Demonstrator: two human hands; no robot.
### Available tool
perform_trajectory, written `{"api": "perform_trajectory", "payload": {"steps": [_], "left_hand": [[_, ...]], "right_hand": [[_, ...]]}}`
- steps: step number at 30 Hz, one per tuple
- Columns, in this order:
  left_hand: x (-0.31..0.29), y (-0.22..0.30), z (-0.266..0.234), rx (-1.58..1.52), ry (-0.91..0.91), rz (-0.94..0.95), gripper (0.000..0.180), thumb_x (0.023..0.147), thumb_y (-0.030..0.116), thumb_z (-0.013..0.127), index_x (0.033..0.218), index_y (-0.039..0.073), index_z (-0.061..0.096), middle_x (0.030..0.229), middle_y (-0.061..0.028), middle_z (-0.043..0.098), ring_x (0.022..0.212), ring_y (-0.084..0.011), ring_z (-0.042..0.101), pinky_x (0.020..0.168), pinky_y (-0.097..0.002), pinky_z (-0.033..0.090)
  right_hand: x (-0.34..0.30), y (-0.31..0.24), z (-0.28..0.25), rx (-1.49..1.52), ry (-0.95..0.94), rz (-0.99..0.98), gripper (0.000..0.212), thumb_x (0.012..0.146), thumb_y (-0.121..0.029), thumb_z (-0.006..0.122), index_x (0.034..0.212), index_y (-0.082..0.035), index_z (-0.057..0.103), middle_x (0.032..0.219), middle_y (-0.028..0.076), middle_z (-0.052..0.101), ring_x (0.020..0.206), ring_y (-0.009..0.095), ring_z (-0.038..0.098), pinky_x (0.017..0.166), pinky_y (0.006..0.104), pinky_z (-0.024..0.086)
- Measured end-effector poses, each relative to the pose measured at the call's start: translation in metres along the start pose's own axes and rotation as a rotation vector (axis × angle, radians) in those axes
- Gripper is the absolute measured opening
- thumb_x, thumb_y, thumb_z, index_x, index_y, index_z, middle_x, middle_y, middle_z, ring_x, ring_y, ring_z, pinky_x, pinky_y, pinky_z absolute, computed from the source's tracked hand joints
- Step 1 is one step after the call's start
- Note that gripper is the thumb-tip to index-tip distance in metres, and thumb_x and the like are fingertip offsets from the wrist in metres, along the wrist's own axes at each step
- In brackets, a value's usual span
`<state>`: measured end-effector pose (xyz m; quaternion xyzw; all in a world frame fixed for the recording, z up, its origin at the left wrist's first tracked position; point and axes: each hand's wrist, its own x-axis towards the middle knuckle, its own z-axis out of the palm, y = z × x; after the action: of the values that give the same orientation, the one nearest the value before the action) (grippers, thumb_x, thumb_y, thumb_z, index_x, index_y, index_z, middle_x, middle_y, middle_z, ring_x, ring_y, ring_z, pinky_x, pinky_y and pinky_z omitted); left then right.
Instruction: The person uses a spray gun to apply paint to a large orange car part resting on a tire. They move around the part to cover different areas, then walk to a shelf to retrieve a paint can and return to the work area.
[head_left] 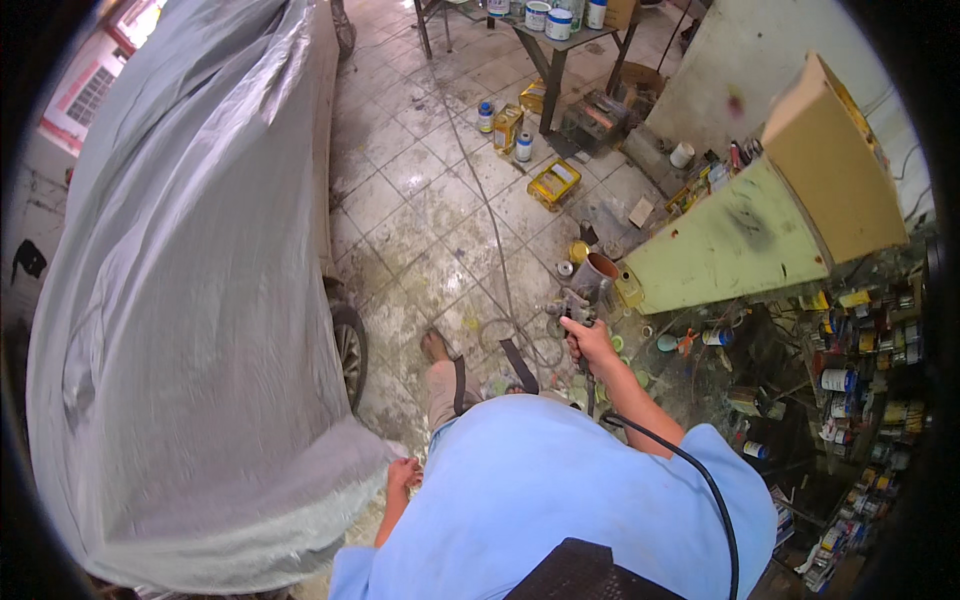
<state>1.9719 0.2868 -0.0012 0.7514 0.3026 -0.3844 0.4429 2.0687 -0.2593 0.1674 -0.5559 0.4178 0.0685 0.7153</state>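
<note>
In my right hand (590,343) is a metal spray gun (572,306), with my fingers wrapped round its handle. A hose hangs from below that hand. Low and to the left, my left hand (404,474) is closed at the edge of a grey car cover (200,350). The cover is drawn out to a point at these fingers; its gripped edge is mostly hidden. Beneath the cover stands a car, with one wheel (349,355) showing. Just beyond the spray gun is a brown cylindrical container (596,270), open at the top.
A thin hose (470,165) runs across the stained tile floor (400,225) and coils near my feet. Yellow tins (554,184) and a dark table (556,70) with paint cans stand ahead. To the right are a pale green panel (720,245), a cardboard box (835,165) and many cans.
</note>
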Motion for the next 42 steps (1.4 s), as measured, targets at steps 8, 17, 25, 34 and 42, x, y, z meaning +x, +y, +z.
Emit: {"api": "perform_trajectory", "payload": {"steps": [8,17,25,34,42], "left_hand": [[0.278,0.309,-0.1,0.271,-0.135,0.073,0.03,0.089,0.03,0.069,0.087,0.0,0.073,0.073,-0.0131,0.072,0.069,-0.0261,0.073,0.056,-0.0425,0.056],[0.36,0.766,-0.089,0.288,-0.121,0.728,0.035,0.093,0.028,0.076,0.116,0.002,0.071,0.098,-0.0101,0.076,0.087,-0.0196,0.072,0.077,-0.0349,0.057],[0.418,0.915,0.036,0.41,-0.43,0.787,0.067,0.087,0.022,0.084,0.144,0.003,0.054,0.12,-0.0159,0.071,0.101,-0.0216,0.07,0.086,-0.0353,0.057],[0.493,1.09,0.075,0.609,-0.478,0.549,0.096,0.082,0.028,0.089,0.157,-0.002,0.037,0.143,-0.0273,0.059,0.124,-0.0319,0.064,0.103,-0.042,0.053],[0.496,1.443,0.278,0.509,-0.716,1.248,0.098,0.081,0.023,0.087,0.159,-0.003,0.032,0.146,-0.0247,0.057,0.135,-0.0302,0.055,0.112,-0.0401,0.045]], "right_hand": [[0.084,-0.049,0.082,0.111,0.415,0.085,0.028,0.094,-0.025,0.074,0.081,-0.008,0.056,0.059,0.0,0.051,0.045,0.014,0.047,0.044,0.0347,0.039],[0.166,-0.135,0.163,0.226,0.605,0.109,0.036,0.093,-0.028,0.075,0.07,-0.01,0.055,0.058,-0.001,0.052,0.044,0.012,0.047,0.043,0.033,0.039],[0.348,-0.232,0.174,0.314,0.505,0.154,0.037,0.089,-0.026,0.08,0.072,-0.006,0.053,0.058,0.002,0.053,0.044,0.015,0.051,0.04,0.0328,0.04],[0.475,-0.367,0.16,0.457,0.593,0.06,0.039,0.09,-0.026,0.08,0.074,-0.006,0.05,0.058,0.001,0.05,0.044,0.014,0.049,0.041,0.0337,0.041],[0.529,-0.395,0.213,0.55,0.966,0.087,0.038,0.091,-0.025,0.08,0.072,-0.004,0.054,0.058,0.004,0.054,0.043,0.016,0.052,0.039,0.0336,0.041]]}}
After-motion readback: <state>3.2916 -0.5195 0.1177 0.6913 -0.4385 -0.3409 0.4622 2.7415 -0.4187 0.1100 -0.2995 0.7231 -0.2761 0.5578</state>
